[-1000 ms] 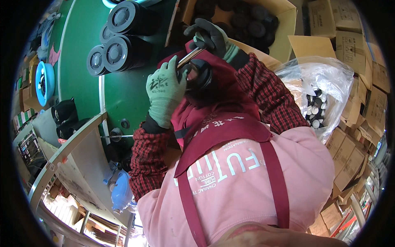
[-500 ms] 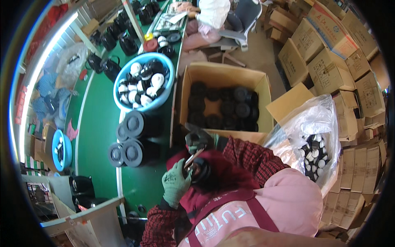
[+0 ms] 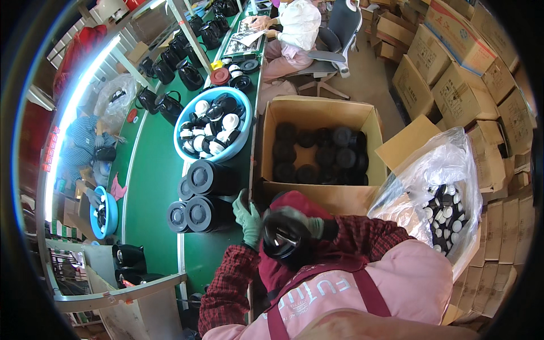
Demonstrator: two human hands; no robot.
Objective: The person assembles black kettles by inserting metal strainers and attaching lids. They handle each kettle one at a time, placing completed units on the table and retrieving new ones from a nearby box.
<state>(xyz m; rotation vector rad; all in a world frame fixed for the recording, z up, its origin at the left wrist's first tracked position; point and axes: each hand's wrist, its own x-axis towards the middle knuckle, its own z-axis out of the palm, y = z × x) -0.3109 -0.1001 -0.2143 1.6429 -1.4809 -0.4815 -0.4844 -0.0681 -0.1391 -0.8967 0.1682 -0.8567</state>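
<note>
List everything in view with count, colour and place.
Rounded part: one, black, before the apron
Cylinders: at least four, black, on the green bench
Basins: two, blue, beyond the cylinders and far left
Open carton: one, brown, ahead, holding black pieces
Plastic bag: one, clear, right, holding caps
Jugs: several, black, upper left
Cartons: many, brown, stacked right
Chair: one, grey, top centre
Other people: at least two, white and blue tops, top centre and left
Left hand: one, green glove, open beside the part
Right hand: one, green cuff, blurred, against the part

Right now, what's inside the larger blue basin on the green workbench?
The basin holds heaped black and white round caps; the top ones cover whatever lies beneath, and the bottom can't be seen.
</note>
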